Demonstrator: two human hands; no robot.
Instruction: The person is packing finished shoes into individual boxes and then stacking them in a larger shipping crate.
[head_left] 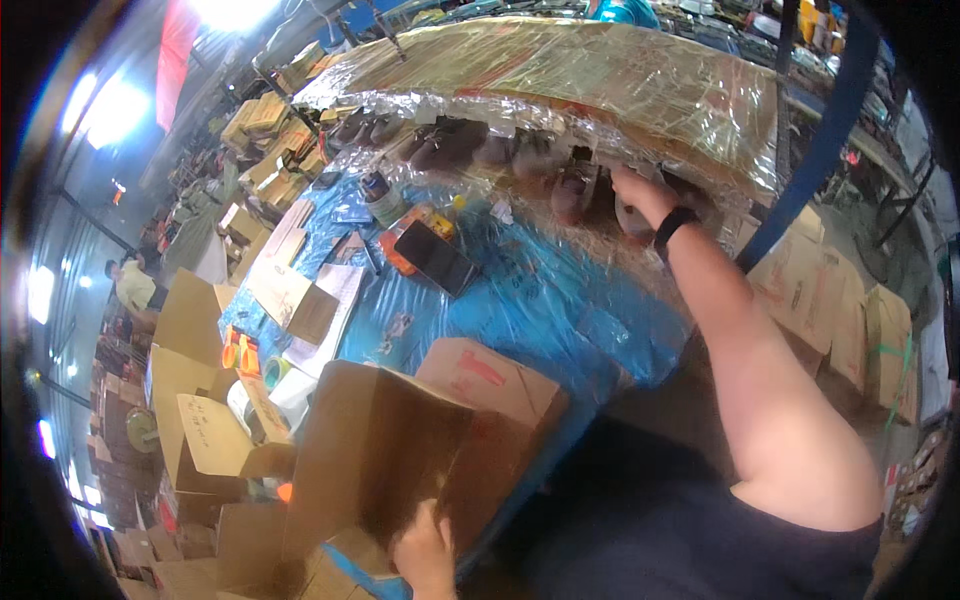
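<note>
My right hand point(641, 196), with a black band at the wrist, reaches far out to the shelf at the back. Its fingers close on the upper part of a greyish-brown shoe point(634, 222); motion blur hides the fingertips. Just left of it another brown shoe point(571, 198) stands among a row of shoes. Close to my body, my left hand point(424, 548) is curled at the near edge of an open cardboard box point(375, 445), thumb upward, gripping its wall. The inside of that box lies in shadow.
A blue plastic sheet point(540, 300) covers the table. On it lie a dark phone point(437, 257), a flat cardboard piece point(492, 382), papers and orange-handled scissors point(240, 350). Plastic-wrapped cardboard point(560, 70) roofs the shoe shelf. A blue post point(815, 150) stands right of my forearm.
</note>
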